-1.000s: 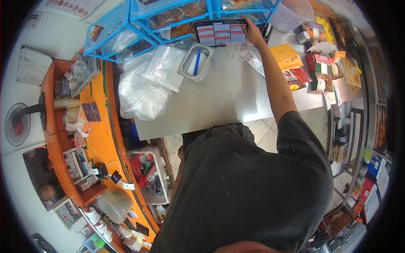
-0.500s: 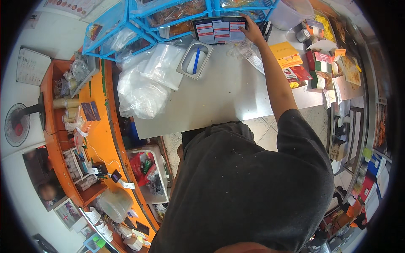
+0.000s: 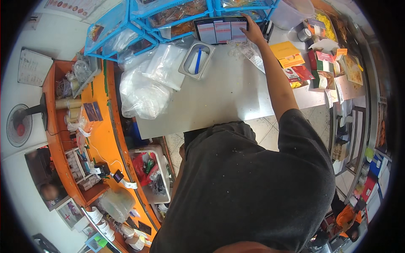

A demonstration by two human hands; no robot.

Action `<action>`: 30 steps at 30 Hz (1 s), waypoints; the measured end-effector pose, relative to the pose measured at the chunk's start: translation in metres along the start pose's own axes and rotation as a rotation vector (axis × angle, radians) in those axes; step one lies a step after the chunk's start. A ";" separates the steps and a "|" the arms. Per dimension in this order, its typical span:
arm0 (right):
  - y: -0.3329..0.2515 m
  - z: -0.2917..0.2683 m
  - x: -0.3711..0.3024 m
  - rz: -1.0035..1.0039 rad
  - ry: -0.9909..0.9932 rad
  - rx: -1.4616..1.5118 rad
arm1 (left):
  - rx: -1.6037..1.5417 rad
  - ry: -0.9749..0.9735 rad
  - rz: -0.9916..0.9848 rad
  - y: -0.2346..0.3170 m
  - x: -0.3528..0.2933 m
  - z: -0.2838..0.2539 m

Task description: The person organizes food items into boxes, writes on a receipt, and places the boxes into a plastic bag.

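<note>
My right arm reaches across the steel table (image 3: 219,92) to a dark-framed tablet (image 3: 222,31) propped against blue plastic racks. My right hand (image 3: 254,32) is closed on the tablet's right edge, its thumb over the lit screen. The screen shows light panels with red bands. A sliver of my left hand or forearm (image 3: 182,152) shows beside my dark shirt; its fingers are hidden. Left of the tablet's lower edge stands a small steel pan (image 3: 197,60) with a blue pen (image 3: 197,61) and white paper in it. Clear plastic bags (image 3: 147,84) lie in a pile beside the pan.
Blue racks (image 3: 139,45) with bagged food line the back. Boxes, yellow and red (image 3: 287,55), stand on the right with paper slips. An orange counter (image 3: 103,139) and a white bin (image 3: 162,177) are on the left. A person in orange (image 3: 348,217) is at the lower right.
The tablet's screen has switched from several small red-marked tiles to tall light panels. My right hand stays at its edge. More of the person in orange shows.
</note>
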State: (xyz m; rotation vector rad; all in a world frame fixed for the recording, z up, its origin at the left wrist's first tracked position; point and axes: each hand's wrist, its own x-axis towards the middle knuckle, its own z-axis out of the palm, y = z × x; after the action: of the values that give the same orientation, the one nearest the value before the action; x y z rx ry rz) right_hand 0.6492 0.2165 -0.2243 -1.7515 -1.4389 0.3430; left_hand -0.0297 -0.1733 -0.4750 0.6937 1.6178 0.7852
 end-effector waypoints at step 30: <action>0.001 0.004 0.004 0.030 -0.030 0.020 | 0.027 -0.002 -0.024 -0.002 -0.003 -0.003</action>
State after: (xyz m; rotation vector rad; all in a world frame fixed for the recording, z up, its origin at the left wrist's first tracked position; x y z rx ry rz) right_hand 0.6490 0.2220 -0.2263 -1.7605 -1.4270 0.3996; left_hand -0.0326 -0.1770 -0.4745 0.6925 1.6352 0.7462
